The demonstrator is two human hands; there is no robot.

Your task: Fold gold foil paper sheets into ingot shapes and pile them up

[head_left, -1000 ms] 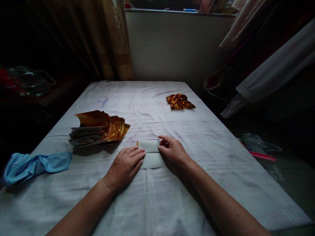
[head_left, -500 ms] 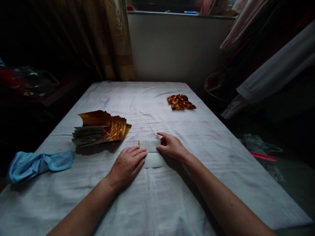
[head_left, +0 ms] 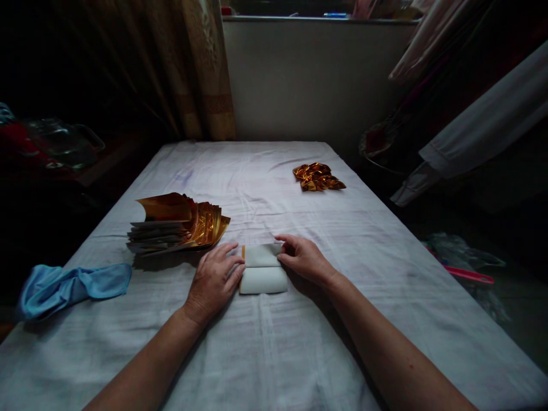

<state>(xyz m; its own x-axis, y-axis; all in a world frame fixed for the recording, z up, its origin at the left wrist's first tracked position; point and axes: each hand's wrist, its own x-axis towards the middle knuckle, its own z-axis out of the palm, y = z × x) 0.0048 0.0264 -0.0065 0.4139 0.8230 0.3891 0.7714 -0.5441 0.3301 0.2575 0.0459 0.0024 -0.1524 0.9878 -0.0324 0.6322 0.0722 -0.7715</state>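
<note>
A small sheet of folded paper point(head_left: 264, 279) lies flat in front of me, pale side up, with a crease across its middle and a thin gold strip along its left edge. My left hand point(head_left: 216, 277) rests at that left edge, its fingers apart and their tips touching the paper's side. At the right edge, my right hand point(head_left: 305, 260) grips the upper half between thumb and curled fingers, while the index finger reaches out beyond. To the left stands a thick stack of gold foil paper point(head_left: 180, 225), its sheets fanned and bent.
Several folded gold foil pieces point(head_left: 317, 177) sit in a heap at the far right of the cloth-covered table point(head_left: 342, 319). A blue cloth point(head_left: 77, 288) lies at the left edge. Clothes point(head_left: 483, 120) hang on the right, and a curtain point(head_left: 201, 68) hangs behind.
My left hand has drawn back leftward off the paper, uncovering its lower half, which now bulges slightly. The right hand stays at the right edge. The view has shifted slightly.
</note>
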